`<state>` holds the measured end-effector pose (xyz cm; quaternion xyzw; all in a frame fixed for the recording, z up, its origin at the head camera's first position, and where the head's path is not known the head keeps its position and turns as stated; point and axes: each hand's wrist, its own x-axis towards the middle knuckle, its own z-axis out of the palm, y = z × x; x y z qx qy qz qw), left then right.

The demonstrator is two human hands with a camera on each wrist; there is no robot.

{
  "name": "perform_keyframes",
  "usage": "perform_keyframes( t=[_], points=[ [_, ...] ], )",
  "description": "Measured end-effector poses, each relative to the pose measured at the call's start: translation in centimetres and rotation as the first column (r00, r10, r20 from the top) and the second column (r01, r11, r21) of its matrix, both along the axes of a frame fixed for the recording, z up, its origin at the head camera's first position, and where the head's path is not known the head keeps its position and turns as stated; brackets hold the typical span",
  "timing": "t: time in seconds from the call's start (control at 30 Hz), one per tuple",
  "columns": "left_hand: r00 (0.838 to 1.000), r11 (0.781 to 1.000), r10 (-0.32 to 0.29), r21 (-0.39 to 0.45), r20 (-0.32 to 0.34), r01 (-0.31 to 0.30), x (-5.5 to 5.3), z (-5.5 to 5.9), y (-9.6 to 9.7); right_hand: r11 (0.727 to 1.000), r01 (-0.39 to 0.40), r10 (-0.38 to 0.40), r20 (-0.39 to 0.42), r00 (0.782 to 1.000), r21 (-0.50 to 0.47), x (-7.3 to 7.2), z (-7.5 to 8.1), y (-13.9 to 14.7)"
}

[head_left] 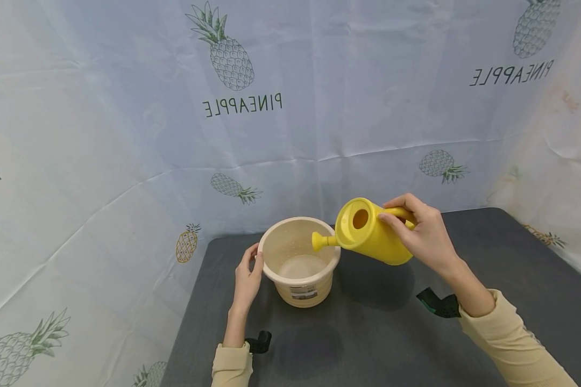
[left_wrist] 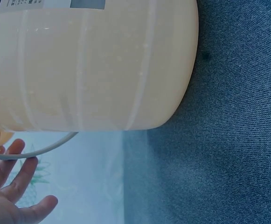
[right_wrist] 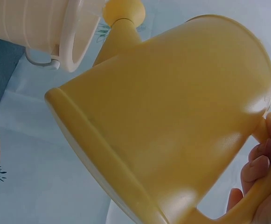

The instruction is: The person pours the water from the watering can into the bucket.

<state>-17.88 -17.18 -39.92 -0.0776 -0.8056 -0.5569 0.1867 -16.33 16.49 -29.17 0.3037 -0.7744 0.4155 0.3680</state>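
A beige plastic bucket (head_left: 297, 258) stands upright on the dark table, a printed label on its near side. My left hand (head_left: 248, 273) grips its left rim, fingers by the bucket's thin handle (left_wrist: 46, 150) in the left wrist view. Thumb and fingers of my right hand (head_left: 418, 228) wrap round the handle of a yellow watering can (right_wrist: 168, 112). The can is raised and tilted left, its round filling hole showing in the head view. Its spout head (head_left: 318, 241) overlaps the bucket's right rim. Small specks dot the bucket's inner wall.
A dark cloth-like tabletop (head_left: 474, 258) lies under the bucket and stretches off to the right. Behind and at both sides hangs a pale curtain (head_left: 314, 129) printed with pineapples. Each wrist wears a black strap mount (head_left: 438, 303).
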Motion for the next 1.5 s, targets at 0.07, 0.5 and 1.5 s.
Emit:
perform_keyframes(
  t=[0.07,0.5,1.5],
  points=[
    [1.000,1.000,-0.002,-0.001,-0.002,0.002,0.00,-0.02,-0.01,1.000,0.001,-0.001,0.001,1.000,0.000,-0.02,-0.01,0.01],
    [1.000,1.000,-0.001,0.002,-0.002,0.001,-0.02,-0.03,-0.02,1.000,0.002,-0.002,-0.002,1.000,0.006,-0.10,-0.07,0.09],
    [1.000,1.000,0.001,0.003,0.000,-0.001,0.02,0.10,0.00,1.000,-0.013,0.013,0.003,1.000,0.014,0.01,0.43,-0.15]
  ],
)
